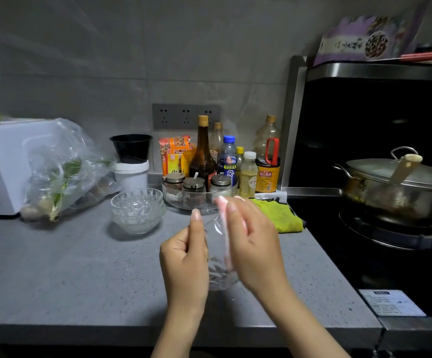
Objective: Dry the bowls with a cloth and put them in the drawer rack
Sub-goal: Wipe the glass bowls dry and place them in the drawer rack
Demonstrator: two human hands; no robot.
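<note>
left hand (pixel 184 254) gripping glass bowl (pixel 218 267), right hand (pixel 251 239) — apparently — wiping

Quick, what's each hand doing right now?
Left hand: closed on the glass bowl, holding it tilted above the counter.
Right hand: pressing a pale, blurred cloth into the bowl.

My right hand (pixel 251 241) is smeared by motion, blurring the pale cloth (pixel 225 233) against the glass bowl (pixel 218 270), whose near side hides behind my left hand (pixel 185 257).
</note>
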